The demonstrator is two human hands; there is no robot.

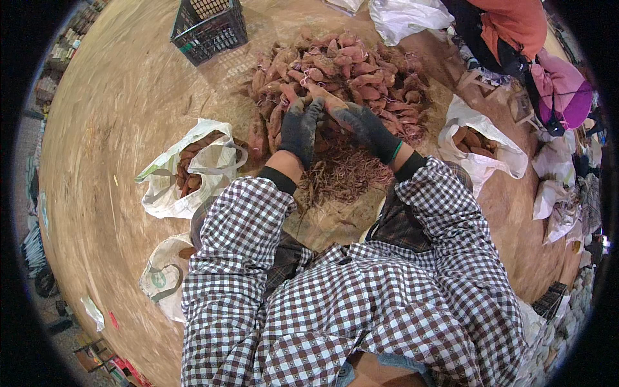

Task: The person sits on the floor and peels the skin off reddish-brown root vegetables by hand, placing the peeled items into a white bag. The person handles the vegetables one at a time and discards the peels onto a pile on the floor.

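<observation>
In front of me is a heap of reddish sweet potatoes (370, 80), many with thin pink roots. My left hand (301, 126), in a dark soil-dusted glove, is closed around a sweet potato (289, 92) at the heap's near side. My right hand (370, 126), gloved likewise, grips a longer sweet potato (329, 99). That one points up and left, its tip close to my left fingers. The palms hide part of both roots. Beneath my wrists lies a pile of thin broken-off rootlets (346, 171).
White bags holding sweet potatoes stand at left (167, 196) and right (505, 162); another bag (164, 280) is lower left. A black plastic crate (210, 36) sits at the upper left. Another person (512, 29) is at the upper right, beside a low wooden stool (483, 82).
</observation>
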